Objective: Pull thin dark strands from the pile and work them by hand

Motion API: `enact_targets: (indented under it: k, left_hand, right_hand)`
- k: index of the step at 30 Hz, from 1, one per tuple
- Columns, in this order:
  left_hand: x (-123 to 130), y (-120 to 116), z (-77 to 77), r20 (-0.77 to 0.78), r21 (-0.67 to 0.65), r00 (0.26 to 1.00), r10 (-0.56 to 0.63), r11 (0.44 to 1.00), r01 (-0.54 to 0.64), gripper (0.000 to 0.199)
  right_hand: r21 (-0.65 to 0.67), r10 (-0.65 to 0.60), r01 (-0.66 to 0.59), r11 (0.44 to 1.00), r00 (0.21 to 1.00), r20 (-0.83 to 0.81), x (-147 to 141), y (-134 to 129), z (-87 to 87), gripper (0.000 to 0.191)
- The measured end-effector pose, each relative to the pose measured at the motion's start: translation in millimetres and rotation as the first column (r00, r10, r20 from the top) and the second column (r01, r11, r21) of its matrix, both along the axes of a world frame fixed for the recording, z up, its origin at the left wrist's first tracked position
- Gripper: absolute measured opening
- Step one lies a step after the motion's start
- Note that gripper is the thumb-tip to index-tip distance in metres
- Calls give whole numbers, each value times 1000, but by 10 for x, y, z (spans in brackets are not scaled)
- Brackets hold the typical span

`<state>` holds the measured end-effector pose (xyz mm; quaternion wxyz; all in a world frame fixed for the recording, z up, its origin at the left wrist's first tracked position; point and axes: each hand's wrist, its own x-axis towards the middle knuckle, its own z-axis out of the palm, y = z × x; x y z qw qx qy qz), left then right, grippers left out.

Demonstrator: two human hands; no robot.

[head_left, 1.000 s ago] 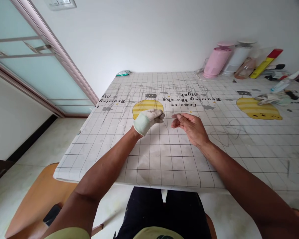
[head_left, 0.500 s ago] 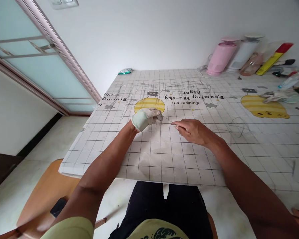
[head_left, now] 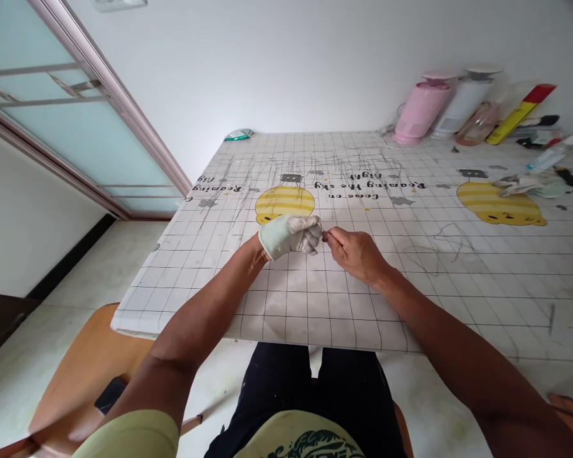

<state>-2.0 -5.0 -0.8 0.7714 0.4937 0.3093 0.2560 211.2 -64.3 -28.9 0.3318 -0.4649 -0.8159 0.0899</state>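
Observation:
My left hand (head_left: pixel 292 236), in a pale work glove, is closed with its fingers curled over the tabletop's middle. My right hand (head_left: pixel 356 253) is bare and pinches close beside it, fingertips almost meeting the glove. Between them runs a thin dark strand (head_left: pixel 321 228), like fine wire or thread; its ends are hidden in the fingers. Both hands hover over a grid-patterned tablecloth (head_left: pixel 348 318). To the right lies a loose tangle of similar fine strands (head_left: pixel 439 249), and more long strands (head_left: pixel 363 159) lie spread across the back of the cloth.
Along the wall at back right stand a pink cylinder (head_left: pixel 423 111), a white one (head_left: pixel 463 105), a bottle (head_left: pixel 479 124) and a yellow-red box (head_left: pixel 520 116). A crumpled glove (head_left: pixel 530 184) lies at right. A small green packet (head_left: pixel 239 135) sits at the back left corner. An orange chair (head_left: pixel 81 362) is at left.
My right hand has moved left, so the gap between the hands is smaller and less strand shows. My left hand has shifted slightly right and toward me.

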Motion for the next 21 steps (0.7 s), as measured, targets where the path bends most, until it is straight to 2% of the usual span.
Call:
enact_targets:
  k: [5, 8, 11, 17, 21]
  left_hand:
    - [18, -39, -56, 28, -4, 998, -53, 999, 53, 50]
    - [56, -70, -65, 31, 5, 999, -17, 1000, 17, 56]
    - [88, -86, -59, -3, 11, 999, 42, 999, -42, 62]
    - [101, -38, -85, -55, -3, 995, 79, 997, -79, 64]
    - [90, -25, -89, -14, 30, 997, 75, 997, -75, 60]
  right_hand:
    - [159, -145, 131, 979, 986, 80, -56, 17, -39, 49]
    - [206, -175, 152, 967, 980, 98, -81, 10, -33, 50]
    - [220, -170, 140, 965, 977, 127, -84, -7, -16, 51]
    - [242, -48, -4, 970, 977, 209, -46, -36, -2, 46]
    - [222, -56, 8, 975, 976, 210, -20, -45, 3, 46]
